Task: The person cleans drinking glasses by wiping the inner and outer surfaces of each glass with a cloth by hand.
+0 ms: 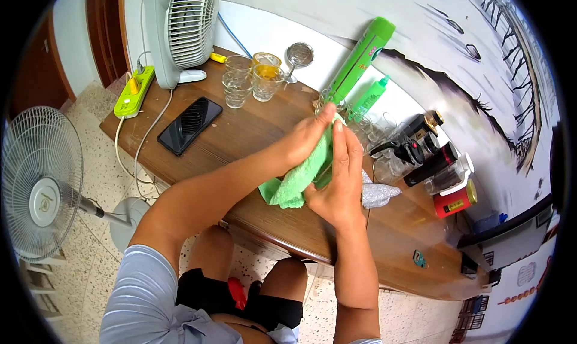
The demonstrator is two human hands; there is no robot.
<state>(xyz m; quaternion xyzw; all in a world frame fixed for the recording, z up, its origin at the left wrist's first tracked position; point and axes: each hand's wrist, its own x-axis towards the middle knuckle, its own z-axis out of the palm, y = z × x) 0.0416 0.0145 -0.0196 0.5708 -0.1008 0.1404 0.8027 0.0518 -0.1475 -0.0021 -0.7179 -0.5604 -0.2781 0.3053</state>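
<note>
A green cloth is held between my two hands above the wooden table, its lower end hanging loose. My left hand has its fingers closed on the cloth from the left and above. On the other side my right hand presses the cloth, thumb on one side and fingers stretched upward. Whether anything is inside the cloth is hidden. Just right of my right hand lies a silvery grey cloth. Behind my hands stand a green spray can and a green bottle.
Glasses and a small strainer stand at the back. A phone, power strip and table fan are left. A glass jug, dark bottles and a red tin stand right.
</note>
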